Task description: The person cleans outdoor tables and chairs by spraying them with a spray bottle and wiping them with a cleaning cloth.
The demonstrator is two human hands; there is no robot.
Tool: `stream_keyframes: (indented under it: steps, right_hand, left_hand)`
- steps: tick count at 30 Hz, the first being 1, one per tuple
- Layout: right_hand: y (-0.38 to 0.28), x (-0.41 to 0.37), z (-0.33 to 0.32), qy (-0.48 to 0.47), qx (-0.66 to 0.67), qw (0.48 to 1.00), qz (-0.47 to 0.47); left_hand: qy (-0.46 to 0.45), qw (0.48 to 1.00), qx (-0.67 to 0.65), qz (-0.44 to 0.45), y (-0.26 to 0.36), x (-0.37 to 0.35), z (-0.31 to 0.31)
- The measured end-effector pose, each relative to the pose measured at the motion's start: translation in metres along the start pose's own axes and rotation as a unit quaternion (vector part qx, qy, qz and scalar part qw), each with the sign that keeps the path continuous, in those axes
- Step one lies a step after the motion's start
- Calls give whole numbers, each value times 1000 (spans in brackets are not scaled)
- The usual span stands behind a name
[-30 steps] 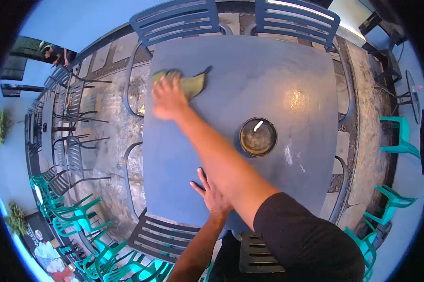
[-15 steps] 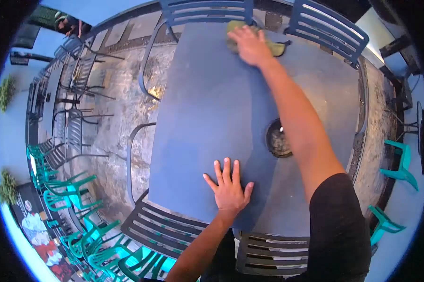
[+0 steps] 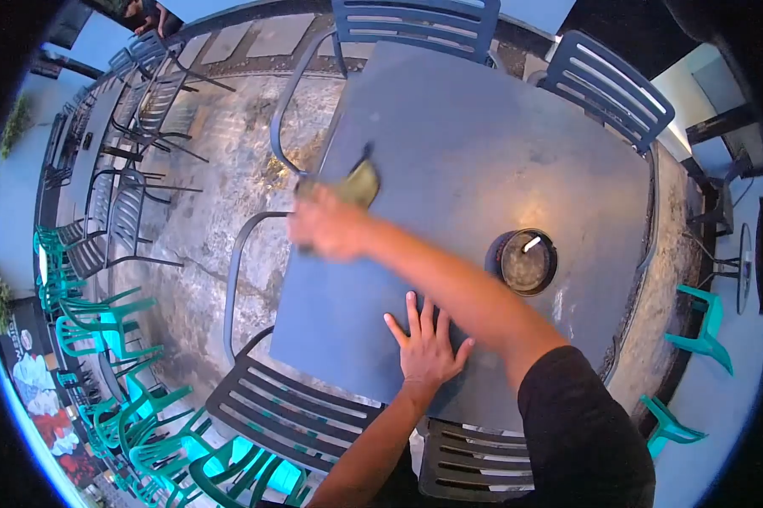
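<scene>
A grey table (image 3: 474, 144) spreads out in front of me. My right hand (image 3: 324, 222) is at its left edge, blurred by motion, pressing on an olive-green cloth (image 3: 362, 184) that shows above and beside the fingers. Flat on the near part of the tabletop lies my left hand (image 3: 432, 351), fingers spread, holding nothing. My right forearm crosses above it. To the right of the left hand stands a round dark ashtray (image 3: 527, 262) with a white cigarette butt (image 3: 531, 244) in it.
Slatted metal chairs surround the table, two at the far side (image 3: 610, 85) and two at the near side (image 3: 292, 415). Green plastic chairs (image 3: 110, 326) crowd the lower left; more stand at right. A person (image 3: 151, 17) is at the upper left.
My right hand has swept the cloth from the table's far edge to its left edge. The left hand stays flat on the tabletop. The view has shifted slightly, and the ashtray is now uncovered.
</scene>
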State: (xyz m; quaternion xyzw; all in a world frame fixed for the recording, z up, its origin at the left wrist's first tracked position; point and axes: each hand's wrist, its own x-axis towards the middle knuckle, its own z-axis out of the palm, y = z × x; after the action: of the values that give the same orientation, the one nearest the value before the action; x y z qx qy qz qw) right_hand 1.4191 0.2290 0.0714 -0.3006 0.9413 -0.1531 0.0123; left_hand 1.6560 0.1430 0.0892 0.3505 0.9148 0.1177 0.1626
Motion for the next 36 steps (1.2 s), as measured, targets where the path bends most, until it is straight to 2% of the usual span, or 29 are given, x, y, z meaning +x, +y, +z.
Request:
stream_keyframes:
  steps: [2,5,7,8,9,10,11,12,13,15,18,21,23,25,26,27,28,30,31,33,34,35,36]
  right_hand:
    - [-37,-5,23,31,70,992,-99]
    - [-24,-2,39,95,85,969,-211]
    - [20,1,-16,14,90,984,-150]
    - [56,2,-18,100,59,991,-68]
    - [99,1,-23,144,-10,989,45]
    - [125,-12,-64,73,-64,980,171]
    - [167,-19,-69,101,-64,959,258]
    - [193,-34,-77,164,-117,933,299]
    - [221,-48,-90,70,-78,921,376]
    - [269,-58,-72,148,-119,884,427]
    - [271,-52,-62,134,-146,864,463]
    - [224,-44,-49,191,-195,876,398]
    - [158,-46,-49,128,-183,915,335]
    - [73,-46,-47,112,-106,943,294]
    - [38,-45,-14,166,-115,954,221]
    - [-8,-47,1,189,-35,966,172]
    - [-46,-51,16,165,2,978,125]
    - [-111,-60,37,60,65,996,3]
    - [-126,-64,42,42,91,994,-48]
    - [-117,-70,34,57,83,992,-77]
    - [-89,-68,19,54,63,993,-82]
    - [-58,-70,2,50,44,994,-87]
    - [-23,-75,-9,69,19,997,18]
  left_hand:
    - [-56,998,20,-9,-1,-2,3]
    - [-12,1000,-4,-8,1,0,1]
    - [17,1000,-7,-4,3,1,2]
    - [32,999,-7,-2,3,1,2]
    - [25,1000,-3,0,3,2,2]
    - [20,1000,1,0,3,2,4]
    - [13,1000,7,-1,1,2,5]
    - [11,1000,6,-1,0,2,4]
    - [10,1000,2,-2,0,2,4]
    - [15,1000,-10,-1,-1,2,5]
    - [19,1000,-12,0,-2,2,5]
    - [31,999,-20,-4,-2,1,3]
    - [37,999,-22,-5,2,0,1]
    - [42,999,-17,-2,3,-2,-2]
    - [48,999,3,13,-2,-3,3]
    - [51,998,24,31,-8,-9,15]
    - [51,996,44,52,-11,-9,25]
    - [107,991,-59,48,-12,-5,34]
    - [131,985,-104,45,-13,-2,36]
    - [85,996,-2,20,-9,-3,35]
    - [63,997,53,7,-3,-1,27]
    - [-6,991,135,-12,4,-3,18]
    - [18,993,118,-5,7,-1,10]
